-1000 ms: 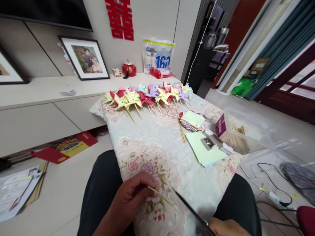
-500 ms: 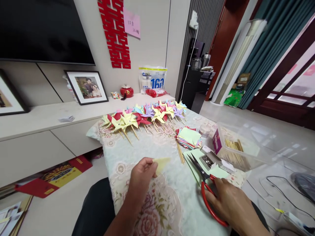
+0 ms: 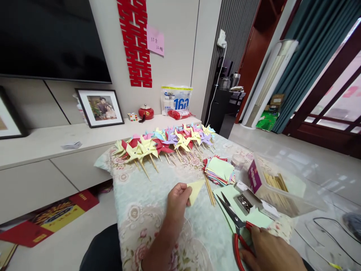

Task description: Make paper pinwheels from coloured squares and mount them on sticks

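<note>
Your left hand (image 3: 176, 199) pinches a folded yellow paper (image 3: 195, 190) in its fingers above the worktop (image 3: 158, 210). Your right hand (image 3: 270, 252) grips red-handled scissors (image 3: 235, 226), blades open over green sheets (image 3: 229, 195). Beyond lie sticks (image 3: 210, 190), paper squares (image 3: 220, 170), pinwheels (image 3: 163, 143); a bag (image 3: 176, 99) reads "160".

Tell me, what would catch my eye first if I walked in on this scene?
Probably the row of colourful paper pinwheels laid across the far end of the flowered tablecloth. Nearer, the left hand holds up a folded yellow paper, while the right hand grips red-handled scissors resting beside a stack of coloured paper squares. On the wall behind hangs a big red paper cutout.
</note>
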`<move>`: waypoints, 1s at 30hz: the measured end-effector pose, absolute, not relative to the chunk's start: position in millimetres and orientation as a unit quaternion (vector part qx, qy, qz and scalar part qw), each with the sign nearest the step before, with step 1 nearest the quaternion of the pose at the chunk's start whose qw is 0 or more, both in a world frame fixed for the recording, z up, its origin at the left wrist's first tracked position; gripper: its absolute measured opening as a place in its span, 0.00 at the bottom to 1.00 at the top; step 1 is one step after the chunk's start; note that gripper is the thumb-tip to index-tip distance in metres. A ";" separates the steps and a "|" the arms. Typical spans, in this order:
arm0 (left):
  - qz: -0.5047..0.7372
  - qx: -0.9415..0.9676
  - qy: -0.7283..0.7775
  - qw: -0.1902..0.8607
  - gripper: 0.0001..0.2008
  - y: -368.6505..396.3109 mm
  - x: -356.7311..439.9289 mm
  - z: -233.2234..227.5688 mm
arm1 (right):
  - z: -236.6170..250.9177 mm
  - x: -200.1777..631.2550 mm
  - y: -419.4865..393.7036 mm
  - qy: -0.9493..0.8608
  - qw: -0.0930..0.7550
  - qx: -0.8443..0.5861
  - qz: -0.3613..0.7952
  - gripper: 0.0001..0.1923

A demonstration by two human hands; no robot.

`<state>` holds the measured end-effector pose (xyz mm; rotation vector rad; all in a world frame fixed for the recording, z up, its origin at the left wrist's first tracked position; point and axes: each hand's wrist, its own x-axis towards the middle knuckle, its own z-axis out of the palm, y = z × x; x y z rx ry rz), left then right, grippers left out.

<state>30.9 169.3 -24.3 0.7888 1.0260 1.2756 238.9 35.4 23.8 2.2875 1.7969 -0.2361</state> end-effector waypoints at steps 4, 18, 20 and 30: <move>0.546 0.340 0.438 0.628 0.11 167.0 29.2 -27.3 | 40.5 233.8 39.9 0.626 0.089 0.769 -0.091 0.08; 0.490 0.326 0.349 0.729 0.15 149.4 30.7 -18.0 | 24.7 189.1 123.4 0.534 -0.460 0.562 -0.433 0.24; 0.478 0.342 0.352 0.729 0.15 148.3 33.4 -17.6 | 17.7 188.5 124.3 0.510 -0.479 0.540 -0.467 0.21; 0.462 0.396 0.402 0.684 0.16 147.2 33.8 -15.3 | 15.5 185.4 127.3 0.504 -0.469 0.583 -0.432 0.17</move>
